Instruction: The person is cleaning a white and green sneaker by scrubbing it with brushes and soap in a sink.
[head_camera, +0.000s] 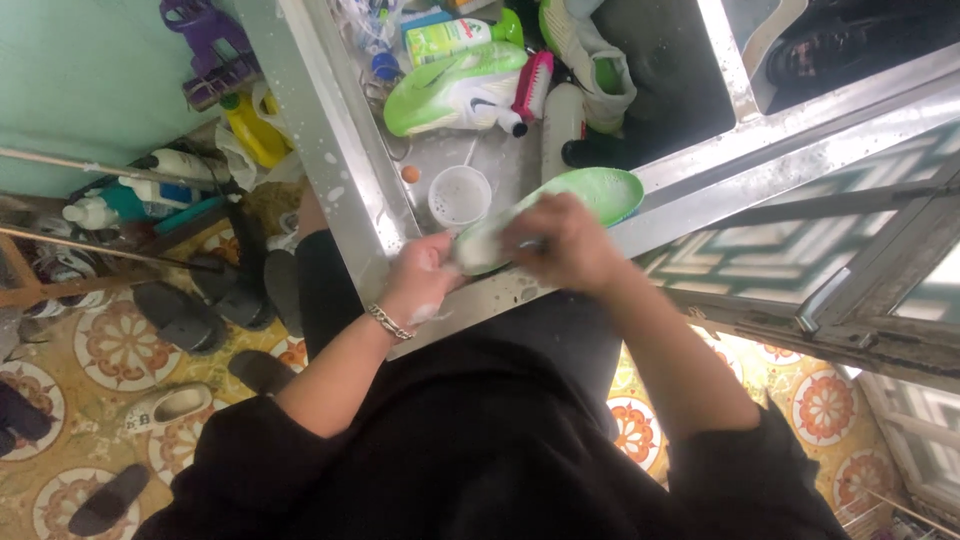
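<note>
Here, both hands work on a green-and-white shoe insole (560, 210) held over the near edge of the metal worktop (360, 190). The left hand (420, 275) has its grip pinching the insole's soapy near end; the right hand (560, 245) lies over its middle, blurred, so I cannot tell its grip. A small white cup (460, 195) stands just beside.

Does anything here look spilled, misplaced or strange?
Yes. White foam is spattered over the metal table and covers the green shoe that the left hand and right hand hold. The shoe's mate lies tipped among bottles. Slippers lie scattered on the tiled floor.
</note>
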